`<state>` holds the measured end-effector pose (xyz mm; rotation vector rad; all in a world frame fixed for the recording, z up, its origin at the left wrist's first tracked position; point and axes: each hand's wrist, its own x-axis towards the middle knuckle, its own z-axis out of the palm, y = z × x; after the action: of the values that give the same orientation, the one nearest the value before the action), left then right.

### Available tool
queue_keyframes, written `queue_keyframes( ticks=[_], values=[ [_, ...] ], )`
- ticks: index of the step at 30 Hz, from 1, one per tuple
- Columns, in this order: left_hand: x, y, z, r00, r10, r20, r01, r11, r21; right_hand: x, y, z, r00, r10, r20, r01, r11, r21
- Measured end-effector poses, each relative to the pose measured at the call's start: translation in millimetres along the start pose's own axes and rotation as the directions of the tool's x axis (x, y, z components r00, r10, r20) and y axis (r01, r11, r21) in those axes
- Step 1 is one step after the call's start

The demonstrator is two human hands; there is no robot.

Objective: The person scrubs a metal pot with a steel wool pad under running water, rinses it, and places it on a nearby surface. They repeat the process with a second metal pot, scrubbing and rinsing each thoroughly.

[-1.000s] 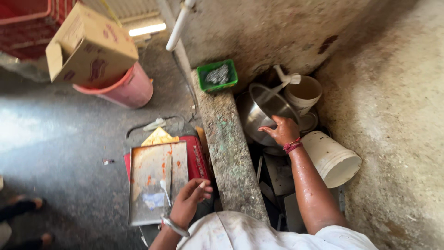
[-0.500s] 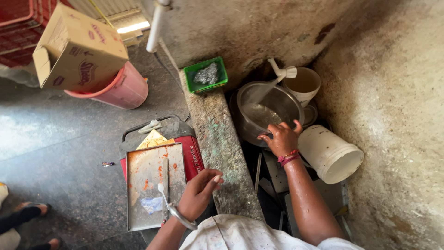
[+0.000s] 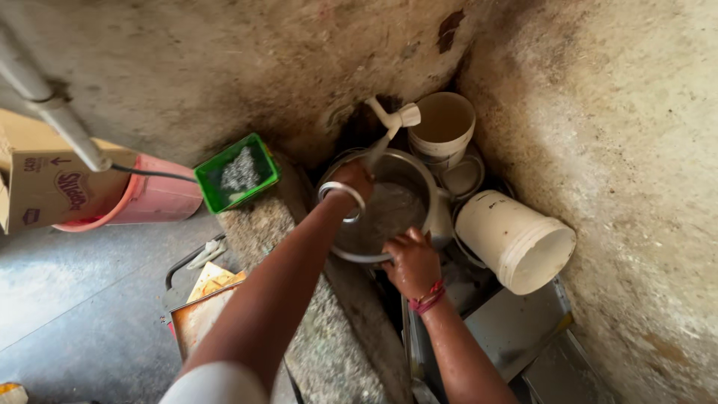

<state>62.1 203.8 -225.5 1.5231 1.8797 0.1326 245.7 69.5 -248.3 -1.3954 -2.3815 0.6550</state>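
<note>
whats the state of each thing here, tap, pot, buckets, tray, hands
tap: open, water running into the pot
steel pot: upright, wet inside
left hand: reaching into the pot
right hand: grip on the pot's near rim
white bucket: lying on its side
cream bucket: upright
green tray: tilted on the ledge

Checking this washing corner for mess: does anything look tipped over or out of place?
Yes. The white bucket lies on its side beside the steel bowl, mouth facing outward. Another white bucket stands upright under the tap.
</note>
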Motion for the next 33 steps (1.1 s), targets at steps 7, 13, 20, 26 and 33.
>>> queue_keyframes(
  ticks=[7,13,20,26,33],
  values=[
    [54.4,-20.0,42.5,0.940,-0.293,0.178,0.264,0.950,0.167,-0.5,-2.1,-8.3,1.000,0.010,-0.030,-0.009,1.000,0.022],
    [71.6,-0.5,8.2,0.965,-0.103,0.240,-0.017,0.892,0.451,-1.1,-6.7,-13.5,1.000,0.023,0.008,-0.023,0.997,0.079],
    [120.6,39.7,-15.6,0.832,0.555,-0.025,-0.521,0.796,0.309,-0.6,-13.1,-16.5,0.994,-0.054,-0.096,0.061,0.996,0.072],
    [143.6,64.2,-8.3,0.936,0.290,0.199,-0.346,0.861,0.373,-2.0,-14.3,-20.2,0.993,-0.049,-0.104,0.059,0.993,0.098],
    [146.6,52.9,31.2,0.854,0.521,-0.012,-0.421,0.703,0.573,-6.3,-16.7,-22.0,0.999,-0.022,-0.036,0.026,0.991,0.129]
  ],
)
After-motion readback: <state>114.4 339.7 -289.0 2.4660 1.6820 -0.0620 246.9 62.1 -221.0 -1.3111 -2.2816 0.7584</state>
